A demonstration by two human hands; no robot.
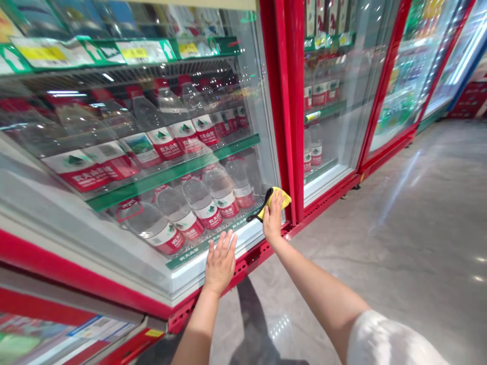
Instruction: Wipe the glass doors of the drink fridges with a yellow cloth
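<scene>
My right hand point(274, 215) presses a yellow cleaning cloth point(286, 198) with a black edge against the lower right corner of the cooler's glass door point(253, 177). The cloth sticks out on both sides of my fingers. Lower and to the left, my left hand point(220, 261) has its fingers stretched out at the bottom of the same door; whether the palm touches the glass I cannot tell. Behind the glass, large clear water bottles point(208, 210) with red and white labels stand on the bottom shelf.
A red door frame point(279, 101) divides this cooler from the neighbouring cooler point(335, 126) on the right. More bottles point(165, 144) fill the shelf above. The shiny grey floor point(388, 243) stretches to the right. Another red-edged unit point(57, 304) is at lower left.
</scene>
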